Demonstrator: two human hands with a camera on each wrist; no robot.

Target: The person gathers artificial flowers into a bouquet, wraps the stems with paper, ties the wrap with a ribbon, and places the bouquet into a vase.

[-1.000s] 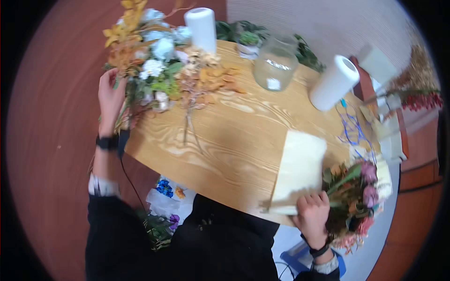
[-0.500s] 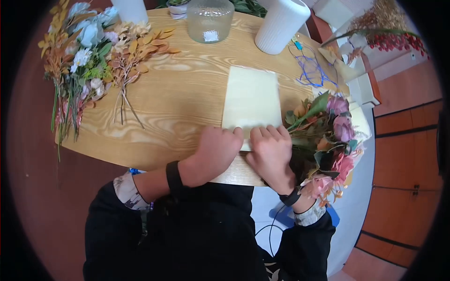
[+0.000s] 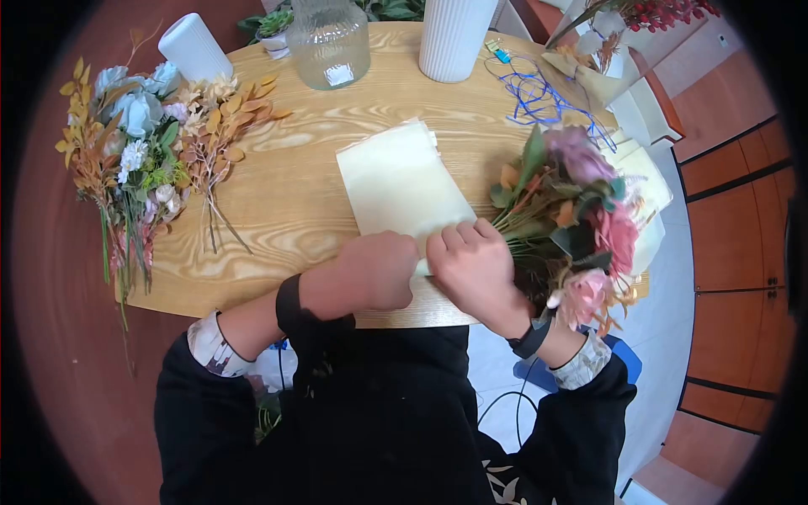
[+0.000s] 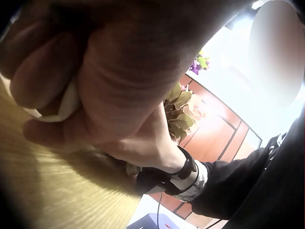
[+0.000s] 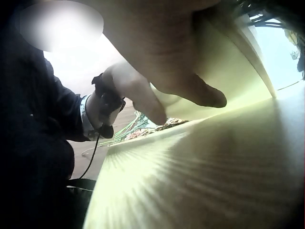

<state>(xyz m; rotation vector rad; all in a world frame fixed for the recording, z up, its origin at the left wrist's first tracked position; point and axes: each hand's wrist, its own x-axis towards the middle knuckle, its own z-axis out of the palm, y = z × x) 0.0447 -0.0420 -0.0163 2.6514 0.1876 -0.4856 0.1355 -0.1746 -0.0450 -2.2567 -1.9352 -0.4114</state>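
A stack of cream paper sheets (image 3: 400, 181) lies slanted on the wooden table's near side. My left hand (image 3: 370, 268) grips its near edge with curled fingers; the left wrist view shows a pale strip of paper (image 4: 69, 101) between fingers and thumb. Right beside it, my right hand (image 3: 473, 263) pinches the same edge. In the right wrist view the paper (image 5: 228, 62) bends up above that thumb. Pink and purple artificial flowers (image 3: 589, 223) lie by the right hand, their stems running toward its knuckles.
Blue and orange artificial flowers (image 3: 139, 118) lie at the table's left. Along the back stand a glass vase (image 3: 332, 50) and a ribbed white vase (image 3: 454, 38); another white vase (image 3: 195, 48) leans at back left. Blue cord (image 3: 539, 101) lies tangled at back right.
My left hand has left the flowers on the left and come to the paper beside my right hand. The paper's far end has swung left. The head view has shifted.
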